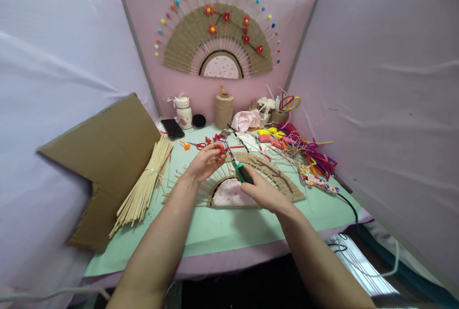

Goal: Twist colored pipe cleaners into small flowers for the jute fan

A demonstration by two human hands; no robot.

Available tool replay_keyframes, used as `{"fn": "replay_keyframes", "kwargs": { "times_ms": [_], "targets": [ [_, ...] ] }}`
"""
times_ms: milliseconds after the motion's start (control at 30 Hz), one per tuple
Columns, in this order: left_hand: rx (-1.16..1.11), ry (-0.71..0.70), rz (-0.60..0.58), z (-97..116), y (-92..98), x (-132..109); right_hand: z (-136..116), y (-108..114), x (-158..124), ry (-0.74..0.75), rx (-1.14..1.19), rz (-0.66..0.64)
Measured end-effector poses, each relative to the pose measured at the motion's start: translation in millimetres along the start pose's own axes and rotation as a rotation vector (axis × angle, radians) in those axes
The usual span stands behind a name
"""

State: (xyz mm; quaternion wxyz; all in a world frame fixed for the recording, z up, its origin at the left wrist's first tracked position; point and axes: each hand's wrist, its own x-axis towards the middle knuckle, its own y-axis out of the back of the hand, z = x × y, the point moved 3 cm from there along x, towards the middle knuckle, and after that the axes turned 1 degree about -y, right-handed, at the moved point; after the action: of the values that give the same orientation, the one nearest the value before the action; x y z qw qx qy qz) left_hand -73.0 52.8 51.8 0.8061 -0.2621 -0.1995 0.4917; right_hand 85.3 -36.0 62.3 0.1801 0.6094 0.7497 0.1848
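Note:
Above the table, my left hand (208,161) pinches a small red pipe-cleaner piece (221,149) between thumb and fingers. My right hand (261,188) is wrapped round the green and black handle of a pair of pliers (244,172). The metal jaws reach up to the red piece; whether they grip it cannot be made out. Beneath both hands lies a half-woven fan (287,182) of sticks and brown twine, with a pink dotted half-circle (233,193) at its base. My hands and the pliers hide part of its weave.
A stick bundle (145,184) and cut cardboard (103,156) lie at left. Behind stand a bottle (183,114) and twine spool (224,110), near red scissors (200,146). Pipe cleaners (319,156) and a corded patterned glue gun (317,181) lie right. A finished fan (182,41) hangs behind.

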Motion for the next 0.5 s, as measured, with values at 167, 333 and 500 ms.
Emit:
{"fn": "replay_keyframes", "kwargs": {
  "times_ms": [167, 333, 500],
  "targets": [
    [0.018, -0.026, 0.036, -2.1, -1.6, 0.3, 1.1, 0.7, -0.4, 0.011, -0.006, 0.002],
    [0.056, -0.069, 0.012, -4.2, -1.7, 0.8, -1.3, 2.1, -0.8, 0.02, 0.004, 0.005],
    [0.035, -0.065, -0.001, -5.9, -1.3, 1.8, -1.5, 1.6, -0.1, 0.03, 0.001, 0.002]
  ]
}}
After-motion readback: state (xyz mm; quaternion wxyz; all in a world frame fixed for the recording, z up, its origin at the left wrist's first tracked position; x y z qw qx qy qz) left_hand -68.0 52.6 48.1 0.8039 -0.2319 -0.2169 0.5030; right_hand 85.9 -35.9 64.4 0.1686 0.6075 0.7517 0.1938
